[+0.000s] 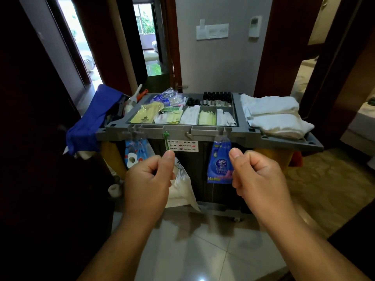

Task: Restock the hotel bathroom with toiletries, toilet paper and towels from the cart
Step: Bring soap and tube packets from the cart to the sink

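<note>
**Hand state.** The left hand (149, 177) and the right hand (258, 175) are held in front of the cart (203, 131), below its top rim. Both are curled into loose fists with the thumbs raised. No item is seen held in either.

**Location of stock.**
- Toiletries are kept in the divided tray on the cart top. Flat sachets (169, 117) lie in the near compartments and small dark bottles (217, 98) stand in the far one.
- Folded towels (273, 116) are stacked on the right end of the cart top, beside the tray. Their long axis runs roughly across the cart.
- A toilet paper pack (134, 154) hangs under the rim at the left, just beside the left hand.
- A blue packet (220, 166) hangs near the right thumb.
- A white bag (180, 189) hangs just behind the left hand.

**Governing relation.** All stock on the top lies ahead of and above both hands. The towels are nearer the right hand; the toilet paper pack is nearer the left. The tray lies between the two and can probably be reached by either.

**Status.** Judging by the empty hands, picking has not yet been started.
</note>
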